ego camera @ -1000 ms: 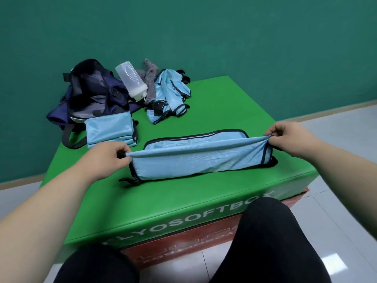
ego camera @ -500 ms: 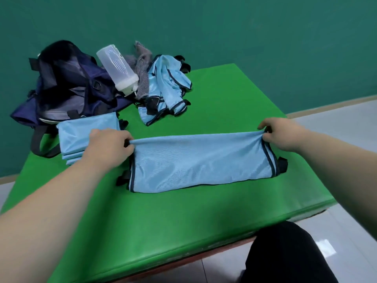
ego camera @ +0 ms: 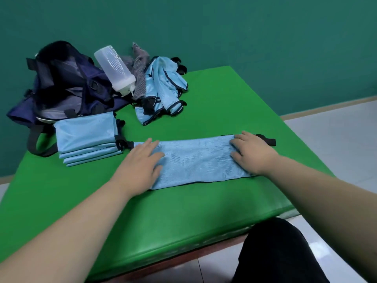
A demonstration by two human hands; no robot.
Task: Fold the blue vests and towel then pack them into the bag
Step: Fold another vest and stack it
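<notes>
The pinch on the far edge is gone: both hands have let go and now lie flat, fingers straight, on the long folded vest (ego camera: 195, 162), which has been laid down across the middle of the green pad (ego camera: 234, 94).

On the far left corner sits one dark blue bag (ego camera: 67, 82), mouth open, a strap hanging over the left edge. Just in front of it lies one neat stack of folded vests (ego camera: 87, 137); four layered edges show, though I cannot tell how many vests that makes. One clear bottle (ego camera: 115, 68) leans on the bag, with one grey towel (ego camera: 139, 78) touching it. Beside the towel is a loose heap of unfolded vests (ego camera: 163, 88), too tangled to count.

The left hand (ego camera: 140, 160) presses the strip's left end, just beside the stack. The right hand (ego camera: 251, 152) presses its right end, towards the right edge.
</notes>
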